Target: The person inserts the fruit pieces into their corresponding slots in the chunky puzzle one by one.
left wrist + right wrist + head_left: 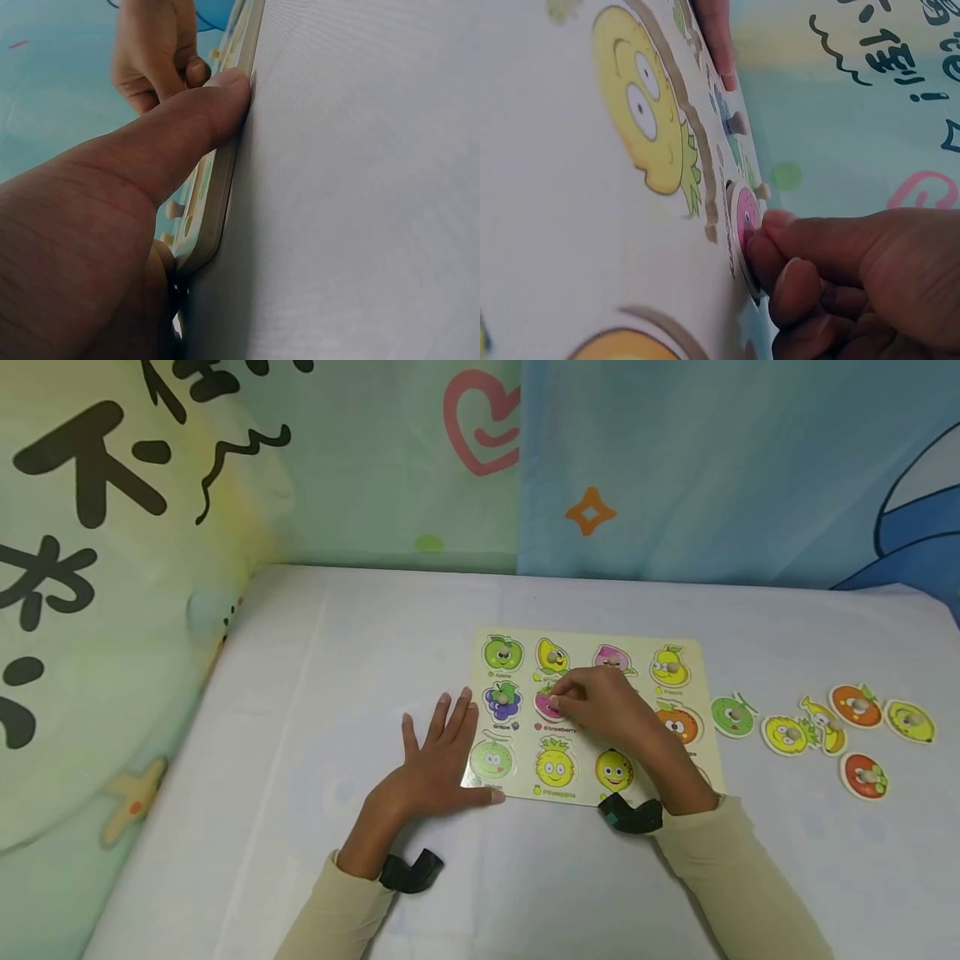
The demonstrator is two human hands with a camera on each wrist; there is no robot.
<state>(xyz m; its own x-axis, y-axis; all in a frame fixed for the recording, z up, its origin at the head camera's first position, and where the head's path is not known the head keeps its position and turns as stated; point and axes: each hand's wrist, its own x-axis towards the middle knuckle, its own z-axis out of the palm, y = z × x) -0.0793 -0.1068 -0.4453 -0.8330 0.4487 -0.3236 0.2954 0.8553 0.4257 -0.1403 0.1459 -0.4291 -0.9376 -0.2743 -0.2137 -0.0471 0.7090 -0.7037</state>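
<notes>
A pale fruit puzzle board (525, 742) lies on the white table. The right hand (607, 706) pinches the pink strawberry piece (546, 703) at its slot in the middle row; in the right wrist view thumb and fingertips hold that piece (745, 217), which looks slightly tilted in its slot. The left hand (431, 768) lies with spread, straight fingers at the board's left side, its thumb against the front left corner. From the left wrist view, the left thumb (172, 135) presses along the board's edge (217, 195). Grape (502, 700), apple (502, 653) and pear (669, 667) pieces with knobs sit in the board.
Right of the board lie several loose pieces: a green one (733, 717), a pineapple (784, 735), a banana (828, 727), an orange (855, 706), a lemon (911, 722) and a red one (864, 777). Printed curtains (675, 468) hang behind the table (360, 643).
</notes>
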